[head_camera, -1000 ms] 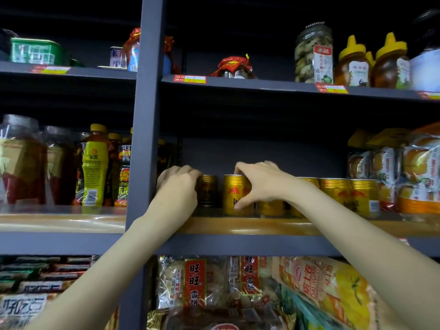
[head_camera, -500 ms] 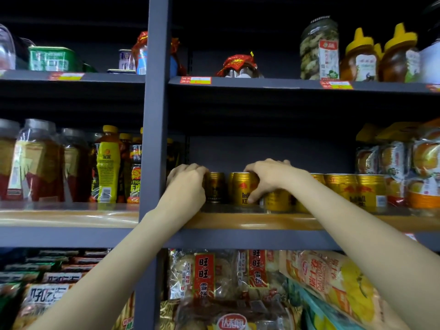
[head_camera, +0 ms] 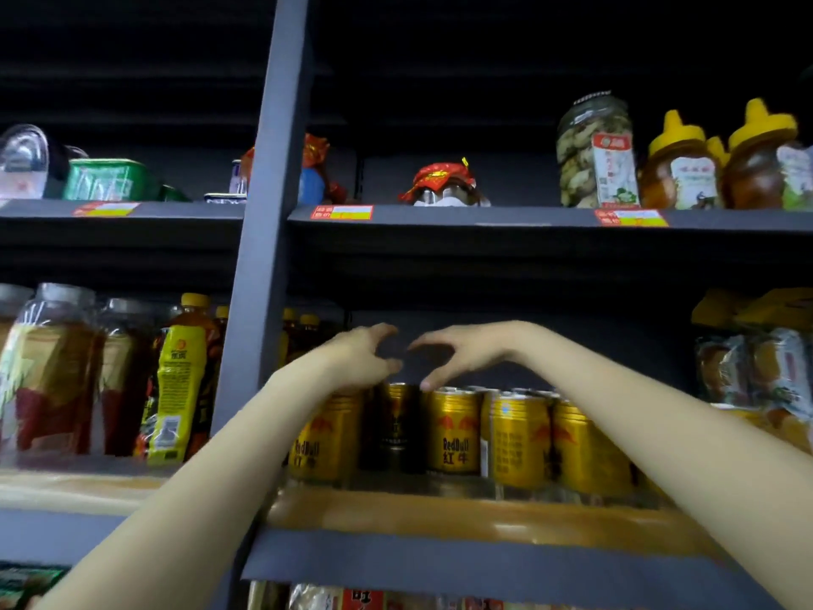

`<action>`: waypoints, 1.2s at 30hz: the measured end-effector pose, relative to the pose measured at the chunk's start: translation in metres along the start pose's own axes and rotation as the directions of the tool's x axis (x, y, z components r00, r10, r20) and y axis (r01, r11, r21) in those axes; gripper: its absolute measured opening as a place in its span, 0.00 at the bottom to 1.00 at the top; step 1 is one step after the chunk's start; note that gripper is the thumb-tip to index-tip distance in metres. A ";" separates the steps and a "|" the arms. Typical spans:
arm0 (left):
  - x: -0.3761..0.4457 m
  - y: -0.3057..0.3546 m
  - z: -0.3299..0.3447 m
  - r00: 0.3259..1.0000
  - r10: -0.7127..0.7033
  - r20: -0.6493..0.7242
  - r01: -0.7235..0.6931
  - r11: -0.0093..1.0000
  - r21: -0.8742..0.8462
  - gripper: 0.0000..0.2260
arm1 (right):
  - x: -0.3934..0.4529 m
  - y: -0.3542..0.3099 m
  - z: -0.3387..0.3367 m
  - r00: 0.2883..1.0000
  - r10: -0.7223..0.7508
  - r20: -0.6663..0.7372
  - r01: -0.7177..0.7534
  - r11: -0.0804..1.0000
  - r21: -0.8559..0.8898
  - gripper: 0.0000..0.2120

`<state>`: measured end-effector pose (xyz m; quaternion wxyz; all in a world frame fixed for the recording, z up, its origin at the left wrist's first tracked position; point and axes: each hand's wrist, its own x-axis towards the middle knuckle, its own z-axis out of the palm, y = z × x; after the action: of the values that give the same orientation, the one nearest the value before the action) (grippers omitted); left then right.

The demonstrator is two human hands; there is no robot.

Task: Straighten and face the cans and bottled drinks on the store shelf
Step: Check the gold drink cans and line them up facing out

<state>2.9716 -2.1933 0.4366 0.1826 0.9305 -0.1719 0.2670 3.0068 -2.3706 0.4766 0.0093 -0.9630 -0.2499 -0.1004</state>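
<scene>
Landmark: the grey upright post (head_camera: pixel 268 275) of the shelving, running top to bottom left of centre.
Shelf: the wood-topped shelf (head_camera: pixel 440 512) right of the post carries the row of cans.
Gold cans: a row of gold cans (head_camera: pixel 519 442) stands upright along the shelf to the right of the post, close together; red bull marks and lettering show on several.
First gold can: the one nearest the post (head_camera: pixel 325 438) is partly behind the left forearm, label outward.
Dark can: a darker can (head_camera: pixel 396 429) stands between the first gold can and the next gold can (head_camera: pixel 453 433), set a little further back; its print is too dim to read.
Left hand: the left hand (head_camera: pixel 358 356) is raised just above the can tops right of the post, fingers spread and bent, holding nothing.
Right hand: the right hand (head_camera: pixel 462 352) is raised opposite the left hand, fingers arched downward and empty; one fingertip is at the rim of the gold can beside the dark one, though real contact cannot be told.
Bottles: yellow-capped bottled drinks (head_camera: pixel 184 380) stand upright left of the post, with clear jars (head_camera: pixel 53 367) further left.
Upper shelf: right of the post, a red-wrapped jar (head_camera: pixel 444 187), a tall clear jar (head_camera: pixel 594 151) and yellow-capped honey bottles (head_camera: pixel 682 165).
Far right: wrapped packets (head_camera: pixel 756 372) beyond the cans.
</scene>
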 end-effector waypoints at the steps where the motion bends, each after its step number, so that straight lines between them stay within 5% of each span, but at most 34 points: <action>1: 0.006 -0.001 0.001 1.000 -0.018 0.007 0.018 0.999 0.040 0.28 | 0.011 0.001 -0.001 0.999 -0.005 0.034 0.006 1.000 -0.009 0.35; 6: 0.013 -0.010 0.006 0.985 -0.133 0.109 0.113 0.979 0.168 0.34 | 0.065 0.002 0.009 0.982 0.038 0.187 -0.003 0.983 -0.181 0.38; 10: 0.003 -0.011 0.014 0.982 -0.132 0.138 0.108 0.980 0.169 0.36 | 0.090 0.003 0.024 0.964 0.029 0.265 0.012 0.988 -0.153 0.36; 17: -0.005 -0.011 0.018 0.986 -0.165 -0.009 0.163 0.956 0.243 0.36 | 0.086 0.002 0.023 0.981 -0.086 0.172 0.094 0.995 -0.039 0.25; 20: -0.012 -0.010 0.023 0.973 -0.139 -0.182 0.185 0.946 0.267 0.31 | 0.079 0.001 0.015 0.980 -0.106 0.168 0.100 0.994 0.042 0.31; 23: -0.022 -0.007 0.028 0.939 -0.069 -0.337 0.166 0.948 0.270 0.26 | 0.076 -0.001 0.015 0.982 -0.081 0.170 0.095 0.993 -0.075 0.40; 26: -0.029 -0.011 0.034 0.911 -0.048 -0.409 0.154 0.960 0.232 0.24 | 0.078 -0.010 0.028 0.978 -0.074 0.193 0.101 0.985 -0.138 0.37; 32: -0.028 -0.021 0.040 0.883 0.000 -0.469 0.096 0.979 0.180 0.18 | 0.058 -0.020 0.009 0.991 -0.137 0.009 0.137 0.988 -0.077 0.30; 36: -0.030 -0.021 0.041 0.841 0.035 -0.541 0.057 0.987 0.153 0.15 | 0.022 -0.018 0.005 0.928 -0.100 -0.359 0.124 0.991 0.045 0.31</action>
<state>2.9738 -2.1860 0.3823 0.1488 0.8299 -0.0854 0.5308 3.0178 -2.3437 0.4755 0.0807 -0.9123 -0.3018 -0.2648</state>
